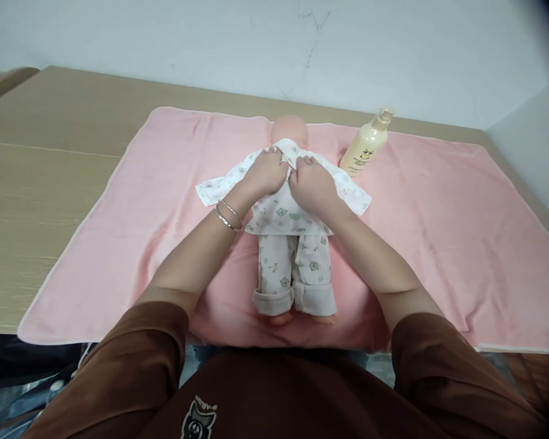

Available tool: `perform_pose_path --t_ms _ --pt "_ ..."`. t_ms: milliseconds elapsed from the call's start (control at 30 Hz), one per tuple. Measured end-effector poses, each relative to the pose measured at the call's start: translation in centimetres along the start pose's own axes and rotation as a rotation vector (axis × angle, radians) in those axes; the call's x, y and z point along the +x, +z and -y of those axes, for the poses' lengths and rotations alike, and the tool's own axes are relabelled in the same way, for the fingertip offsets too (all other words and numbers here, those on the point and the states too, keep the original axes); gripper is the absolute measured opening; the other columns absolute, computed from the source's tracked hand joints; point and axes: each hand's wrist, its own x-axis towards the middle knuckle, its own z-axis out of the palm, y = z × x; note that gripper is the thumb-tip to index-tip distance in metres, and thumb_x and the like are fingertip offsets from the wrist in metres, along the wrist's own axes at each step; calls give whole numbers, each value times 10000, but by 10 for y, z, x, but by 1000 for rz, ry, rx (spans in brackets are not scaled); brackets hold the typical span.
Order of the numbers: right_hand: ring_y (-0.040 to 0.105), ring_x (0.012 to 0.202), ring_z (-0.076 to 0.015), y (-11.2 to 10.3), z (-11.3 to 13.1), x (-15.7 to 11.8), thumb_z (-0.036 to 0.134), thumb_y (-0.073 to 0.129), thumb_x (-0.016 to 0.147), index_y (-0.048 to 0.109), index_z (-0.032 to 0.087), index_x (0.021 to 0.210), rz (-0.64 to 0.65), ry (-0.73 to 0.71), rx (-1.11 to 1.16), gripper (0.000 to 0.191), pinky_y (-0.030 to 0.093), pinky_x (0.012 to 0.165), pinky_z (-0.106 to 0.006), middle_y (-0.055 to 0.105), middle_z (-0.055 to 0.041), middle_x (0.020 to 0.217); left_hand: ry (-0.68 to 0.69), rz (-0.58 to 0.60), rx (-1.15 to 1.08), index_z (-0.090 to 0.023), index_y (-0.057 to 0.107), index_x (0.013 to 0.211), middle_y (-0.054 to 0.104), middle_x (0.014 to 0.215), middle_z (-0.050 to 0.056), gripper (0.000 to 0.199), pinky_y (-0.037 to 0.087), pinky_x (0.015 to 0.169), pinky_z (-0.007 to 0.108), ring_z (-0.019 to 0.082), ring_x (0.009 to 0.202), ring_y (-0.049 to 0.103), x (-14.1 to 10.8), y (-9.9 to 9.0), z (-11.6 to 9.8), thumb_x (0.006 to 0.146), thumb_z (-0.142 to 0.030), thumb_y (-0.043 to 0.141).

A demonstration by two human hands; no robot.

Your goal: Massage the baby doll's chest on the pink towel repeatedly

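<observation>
A doll (289,129) lies on a pink blanket (439,244), its head toward the wall. It wears a white printed shirt (288,213) with sleeves spread to both sides, and matching trousers (274,265) with rolled cuffs. My left hand (269,171) has its fingers closed on the shirt's upper front, just below the collar. Close beside it on the right, my right hand (313,183) grips the shirt near the neck opening. The doll's face is mostly hidden by the collar. Both feet show below the cuffs.
A pale yellow pump bottle (365,146) is on the blanket, right of the doll's head. Under the blanket is a wooden table (73,116), seen at the left and back. A white wall rises behind it.
</observation>
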Motion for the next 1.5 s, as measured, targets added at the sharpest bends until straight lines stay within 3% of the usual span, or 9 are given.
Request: perform_pose_path --t_ms 100,200,300,400,533,700,967,1267,1500 --pt "632 1217 -412 -8 11 -10 140 324 986 641 4 1216 32 -47 -69 414 491 1093 -548 691 -281 1208 -84 -44 -7 -100 667 1253 677 1388 201 430 462 1209 455 329 1339 612 6 -1 4 1015 -193 320" --pt "670 1144 -391 -8 -7 3 255 288 1049 677 82 1160 63 -8 2 439 523 1032 -545 723 -241 1184 -17 -35 117 -37 661 1266 635 1432 246 460 373 1269 535 383 1415 545 -7 0 -9 1013 -157 296" --pt "582 1348 -366 -2 -38 26 397 334 1074 640 104 1255 48 -11 173 460 460 1162 -534 649 -216 1418 156 34 245 25 644 1292 612 1448 287 460 316 1275 618 447 1462 485 -27 -2 -26 967 -75 333" --pt "500 1450 -356 5 -51 37 422 379 1064 590 79 1329 23 -51 247 482 384 1246 -530 574 -216 1518 155 54 255 55 613 1324 632 1409 300 467 354 1255 614 446 1436 516 -34 -3 -31 942 -44 364" --pt "531 1408 -434 9 -27 20 288 343 1036 569 -4 1368 -9 -14 119 497 395 1214 -624 606 -276 1451 -7 -68 69 -64 650 1286 649 1399 247 396 407 1232 600 411 1424 544 -12 6 -13 993 -157 400" --pt "406 1527 -479 11 3 -1 163 369 964 465 -66 1494 -40 -79 45 586 304 1267 -678 505 -308 1567 -63 -276 -138 -185 700 1145 731 1277 157 331 439 1214 572 356 1343 618 11 26 11 1002 -197 402" --pt "350 1586 -387 13 -50 42 401 321 1067 510 78 1506 40 -60 183 577 277 1317 -616 438 -192 1664 -13 -325 -99 -95 547 1437 536 1576 237 469 256 1331 563 379 1560 405 -10 43 -8 1027 -295 438" --pt "251 1618 -444 22 -3 9 287 384 1032 356 47 1623 -16 -19 61 638 224 1319 -649 325 -231 1715 -26 -234 -135 -168 694 1132 743 1208 171 347 489 1149 504 330 1250 663 12 25 19 1003 -204 373" --pt "378 1579 -320 12 -44 36 324 283 1068 495 148 1556 -9 -71 202 560 281 1310 -596 480 -138 1650 -31 -144 115 -69 640 1276 682 1292 252 394 463 1151 555 389 1290 625 -17 4 -14 1026 -221 375"
